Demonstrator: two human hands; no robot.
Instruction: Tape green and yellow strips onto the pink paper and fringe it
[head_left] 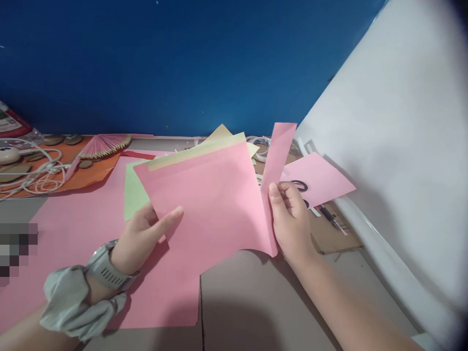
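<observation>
A sheet of pink paper [208,200] with a yellow-green strip along its top edge is held up between both hands. My left hand [148,231] grips its left side, thumb on the front and the other fingers behind. At the right edge, my right hand [290,214] pinches the paper where a narrow pink strip [278,151] stands up, partly cut or folded from the sheet; I cannot tell which. Beneath the sheet lies a larger pink paper [157,297], with a green paper [135,190] partly covered. The fingers behind the sheet are hidden.
A folded pink paper fan [104,146] lies on orange paper [102,170] at the left, near tangled white cables [47,175]. Scissors with black handles [300,185] show by another pink sheet [318,178] at the right. A blue wall [183,63] stands behind.
</observation>
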